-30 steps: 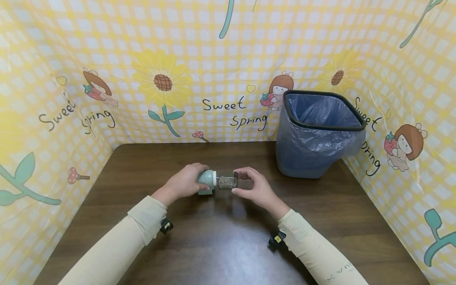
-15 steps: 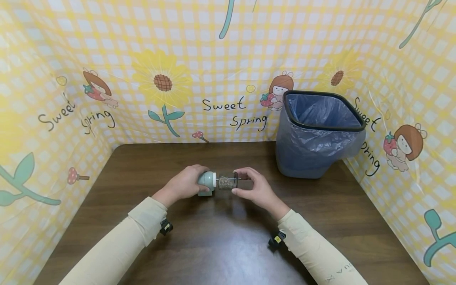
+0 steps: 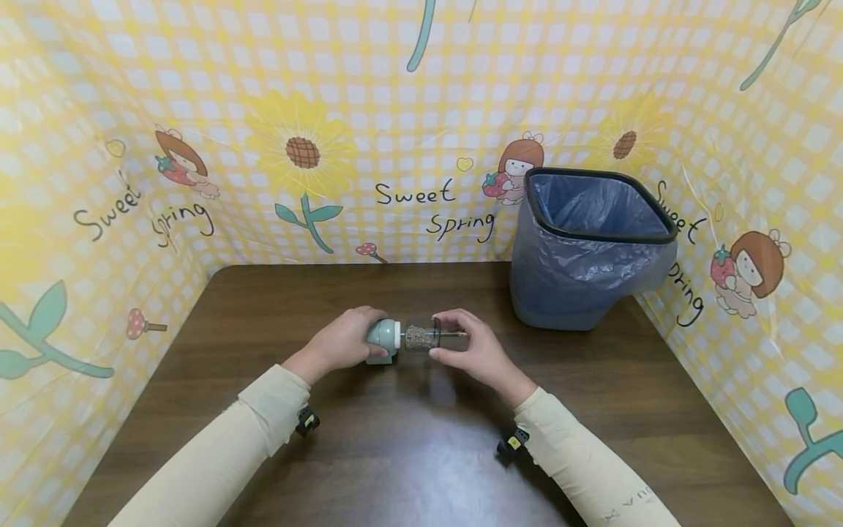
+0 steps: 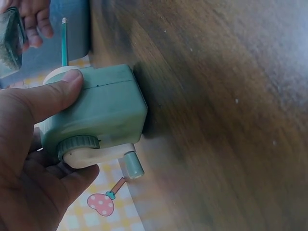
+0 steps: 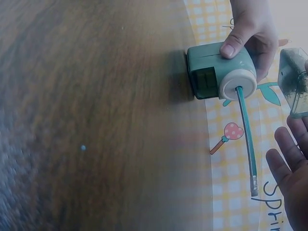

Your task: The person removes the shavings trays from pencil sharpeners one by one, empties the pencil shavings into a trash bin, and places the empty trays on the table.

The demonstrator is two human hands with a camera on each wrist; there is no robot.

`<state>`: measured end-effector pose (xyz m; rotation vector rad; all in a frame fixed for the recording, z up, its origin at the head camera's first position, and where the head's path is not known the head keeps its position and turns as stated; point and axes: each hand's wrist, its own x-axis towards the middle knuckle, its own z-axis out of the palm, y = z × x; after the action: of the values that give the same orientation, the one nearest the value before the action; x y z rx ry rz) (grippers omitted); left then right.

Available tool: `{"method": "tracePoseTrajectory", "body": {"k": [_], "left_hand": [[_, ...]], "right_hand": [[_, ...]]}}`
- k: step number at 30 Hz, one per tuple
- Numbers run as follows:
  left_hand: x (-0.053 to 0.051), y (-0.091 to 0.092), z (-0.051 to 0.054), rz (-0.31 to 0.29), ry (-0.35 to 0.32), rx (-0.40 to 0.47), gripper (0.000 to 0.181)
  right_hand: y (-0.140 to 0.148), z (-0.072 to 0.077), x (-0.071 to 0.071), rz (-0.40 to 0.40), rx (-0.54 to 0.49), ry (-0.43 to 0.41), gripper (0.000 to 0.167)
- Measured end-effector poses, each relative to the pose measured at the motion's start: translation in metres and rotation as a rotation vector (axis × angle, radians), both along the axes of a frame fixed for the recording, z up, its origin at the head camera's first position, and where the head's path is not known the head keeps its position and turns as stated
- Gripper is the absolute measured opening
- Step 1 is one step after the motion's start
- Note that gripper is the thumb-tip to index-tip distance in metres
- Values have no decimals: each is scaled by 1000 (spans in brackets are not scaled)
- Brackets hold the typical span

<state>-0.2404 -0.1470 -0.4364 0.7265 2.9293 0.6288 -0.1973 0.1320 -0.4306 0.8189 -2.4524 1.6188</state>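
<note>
A pale green crank pencil sharpener (image 3: 382, 338) is gripped by my left hand (image 3: 339, 340), thumb across its body. Its crank handle (image 4: 134, 165) shows in the left wrist view. From the white front ring a green pencil (image 5: 247, 139) sticks out, eraser end outward. Below that ring is a dark rectangular opening (image 5: 204, 82) in the sharpener. With thumb and fingers my right hand (image 3: 479, 345) pinches a clear container (image 3: 418, 337) partly filled with shavings, held apart from the sharpener. Whether the sharpener touches the table cannot be told.
A bin (image 3: 560, 285) with a bluish plastic liner and dark rim stands at the back right of the brown wooden table (image 3: 395, 454). Yellow checked cloth (image 3: 408, 124) walls the back and sides. Small pale specks lie on the tabletop.
The clear container has turned and shifted very slightly right, and the shavings in it lie a little differently. Both hands keep nearly the same place and hold.
</note>
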Motion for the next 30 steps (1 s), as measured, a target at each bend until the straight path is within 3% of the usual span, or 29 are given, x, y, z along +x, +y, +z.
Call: {"method": "tracePoseTrajectory", "body": {"k": [6, 14, 30], "left_hand": [[1, 0, 1, -3, 6, -8, 66], [-3, -2, -3, 1, -3, -2, 66], [-2, -1, -1, 17, -42, 54, 64]], "right_hand": [[0, 1, 1, 7, -14, -16, 53], [7, -28, -21, 3, -2, -30, 57], [12, -19, -25, 3, 43, 2, 53]]}}
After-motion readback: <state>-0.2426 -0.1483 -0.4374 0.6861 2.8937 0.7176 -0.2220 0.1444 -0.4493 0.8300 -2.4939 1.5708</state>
